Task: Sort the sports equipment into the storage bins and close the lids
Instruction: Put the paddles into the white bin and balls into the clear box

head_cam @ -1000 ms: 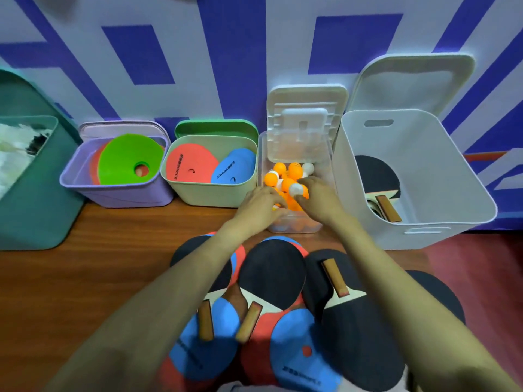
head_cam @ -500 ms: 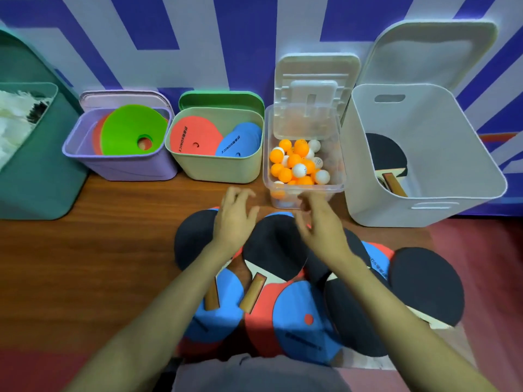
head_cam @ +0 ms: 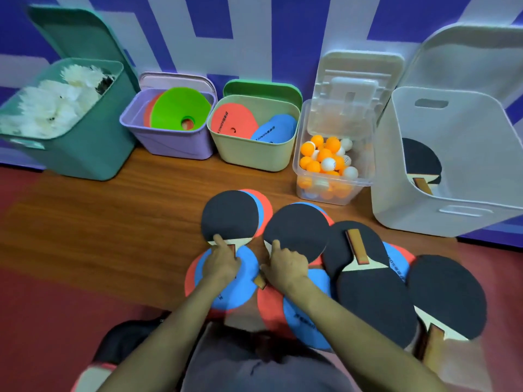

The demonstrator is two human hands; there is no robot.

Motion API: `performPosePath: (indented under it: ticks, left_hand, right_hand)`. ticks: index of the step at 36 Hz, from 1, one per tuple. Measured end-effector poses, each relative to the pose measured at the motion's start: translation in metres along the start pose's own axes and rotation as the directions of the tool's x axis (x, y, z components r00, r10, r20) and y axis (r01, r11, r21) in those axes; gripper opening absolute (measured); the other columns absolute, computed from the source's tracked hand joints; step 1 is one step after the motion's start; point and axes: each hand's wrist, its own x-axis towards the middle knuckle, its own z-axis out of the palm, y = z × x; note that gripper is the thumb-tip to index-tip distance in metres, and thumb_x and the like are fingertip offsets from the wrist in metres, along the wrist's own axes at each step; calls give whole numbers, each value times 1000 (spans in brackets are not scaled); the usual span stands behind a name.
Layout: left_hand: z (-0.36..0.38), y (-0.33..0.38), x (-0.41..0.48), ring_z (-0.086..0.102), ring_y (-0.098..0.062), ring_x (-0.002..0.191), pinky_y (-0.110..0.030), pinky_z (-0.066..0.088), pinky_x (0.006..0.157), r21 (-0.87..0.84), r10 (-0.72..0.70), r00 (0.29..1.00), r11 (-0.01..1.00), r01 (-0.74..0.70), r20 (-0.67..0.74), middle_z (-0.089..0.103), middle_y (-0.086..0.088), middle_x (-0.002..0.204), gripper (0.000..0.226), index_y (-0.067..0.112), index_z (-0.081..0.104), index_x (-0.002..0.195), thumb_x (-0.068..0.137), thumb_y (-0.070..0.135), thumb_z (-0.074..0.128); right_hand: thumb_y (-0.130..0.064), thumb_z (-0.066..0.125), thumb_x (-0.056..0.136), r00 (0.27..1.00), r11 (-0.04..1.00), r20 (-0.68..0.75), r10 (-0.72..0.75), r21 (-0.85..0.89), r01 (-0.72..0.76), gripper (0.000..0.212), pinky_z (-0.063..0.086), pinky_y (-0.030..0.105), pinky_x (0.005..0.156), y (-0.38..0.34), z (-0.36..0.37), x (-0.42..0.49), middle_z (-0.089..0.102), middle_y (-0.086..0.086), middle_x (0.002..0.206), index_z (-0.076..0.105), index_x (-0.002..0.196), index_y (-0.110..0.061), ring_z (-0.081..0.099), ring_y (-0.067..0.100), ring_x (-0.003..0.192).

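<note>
Both hands on bats: left hand point(head_cam: 222, 264) and right hand point(head_cam: 285, 265) each wrapped round a handle, mid-floor.
We log the left hand gripping the left black-faced wooden bat point(head_cam: 230, 215), forefinger laid onto the blade, we judge to steady the lift; the right hand holds the middle black-faced wooden bat point(head_cam: 297, 230) the same way. Both bats lie atop the heap of red and blue flat discs point(head_cam: 235, 295), so they come off first. Along the far edge of the wood-grain floor point(head_cam: 113, 222) the row of open bins point(head_cam: 249, 154) stands with lids point(head_cam: 260, 89) leaned back, mouths free. The big white plastic bin point(head_cam: 396, 193), far right corner, holds another black bat point(head_cam: 418, 162); likely destination.
</note>
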Motion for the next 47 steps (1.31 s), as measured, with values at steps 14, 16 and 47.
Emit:
performPosePath:
  ticks: [14, 16, 47]
  left_hand:
    - [-24, 14, -13, 46, -25, 94, -30, 44, 66, -320, -17, 998, 947, -3, -59, 35, -16, 124, 39, 11, 21, 105, 87, 2, 54]
    - [-21, 11, -14, 49, -31, 99, -40, 52, 71, -334, -2, 998, 942, -19, -62, 33, -17, 126, 39, 9, 23, 109, 86, 2, 54]
    - [-57, 33, -31, 50, -34, 85, -32, 31, 65, -363, 240, 879, 841, -401, -413, 46, -9, 98, 36, 6, 31, 108, 81, -3, 53]
  right_hand:
    - [-28, 64, 85, 980, 936, 75, 187, 288, -201, 53, 45, 38, 84, -16, 5, 0, 60, 11, 116, 31, 123, -8, 59, 33, 109]
    - [-23, 61, 85, 970, 913, 73, 231, 329, -242, 50, 44, 36, 79, -17, 6, -4, 61, 11, 113, 31, 122, -9, 60, 33, 106]
    - [-1, 47, 93, 997, -441, 59, 45, 897, -33, 25, 20, 16, 30, -19, -83, -59, 38, 3, 54, 36, 111, -14, 33, 10, 38]
